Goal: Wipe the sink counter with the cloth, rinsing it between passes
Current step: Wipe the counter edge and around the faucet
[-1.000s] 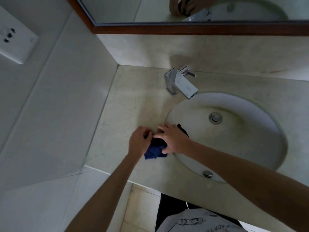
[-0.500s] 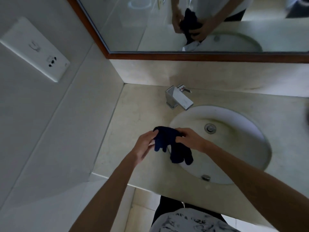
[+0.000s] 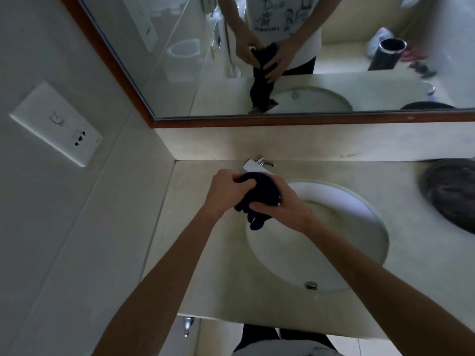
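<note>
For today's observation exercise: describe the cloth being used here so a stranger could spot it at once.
Start at the round white sink basin set in the pale counter. Above its left rim, below the chrome tap, both hands grip a bunched cloth. It is dark navy, unlike the grey towel lying far right.

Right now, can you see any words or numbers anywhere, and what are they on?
None can be read.
T-shirt in the mirror: a printed drawing with a line of letters under it, reversed and too blurred to read.
Wall switch plate: only a switch and socket holes, no legible marking.
Faucet, sink, dark cloth: no writing visible.
</note>
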Demonstrator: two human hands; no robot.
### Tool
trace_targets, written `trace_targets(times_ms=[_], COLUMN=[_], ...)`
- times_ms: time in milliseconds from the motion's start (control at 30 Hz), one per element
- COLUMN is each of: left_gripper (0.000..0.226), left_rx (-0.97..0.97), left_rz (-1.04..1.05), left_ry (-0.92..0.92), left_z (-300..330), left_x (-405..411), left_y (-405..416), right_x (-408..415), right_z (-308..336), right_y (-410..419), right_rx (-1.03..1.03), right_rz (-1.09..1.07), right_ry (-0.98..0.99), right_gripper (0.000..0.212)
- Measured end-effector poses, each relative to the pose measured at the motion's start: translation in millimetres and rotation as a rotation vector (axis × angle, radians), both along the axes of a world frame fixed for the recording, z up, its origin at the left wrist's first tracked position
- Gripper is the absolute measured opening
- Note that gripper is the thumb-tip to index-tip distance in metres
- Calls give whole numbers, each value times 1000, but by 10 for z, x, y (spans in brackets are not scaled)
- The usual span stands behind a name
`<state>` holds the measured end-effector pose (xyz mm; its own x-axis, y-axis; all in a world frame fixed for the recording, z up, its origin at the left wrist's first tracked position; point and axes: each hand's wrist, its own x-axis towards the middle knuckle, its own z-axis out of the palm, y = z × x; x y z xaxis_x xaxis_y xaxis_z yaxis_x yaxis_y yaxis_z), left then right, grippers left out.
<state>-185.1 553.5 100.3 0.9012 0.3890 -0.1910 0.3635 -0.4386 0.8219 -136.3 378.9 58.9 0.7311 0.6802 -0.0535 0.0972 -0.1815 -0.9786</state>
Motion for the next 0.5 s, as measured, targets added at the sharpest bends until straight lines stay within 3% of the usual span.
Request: trace_targets(times_ms=[67,167,267,367,500], left_gripper=[14,12,18,10,22], left_rx=[37,88,121,96,-170], left_rz=[-52,-198,-391,-516,-600], left_ry=[-23,-24,-22,-48,-43], left_z=[147,382,590,726,816], left_x=[115,257,395,551,705], left_y=[79,248,366,463,528], right_x=[70,229,414,600,758], right_z=[109,302,539,737,989], right_y=[20,-8,-39,-41,-62], right_rx=[-10,69,1,-90,-78], right_rz=[-78,-106,-117,-155,-232], right_ry=[-78,42,-27,-169,-203], right_gripper=[59,32,11,23,23])
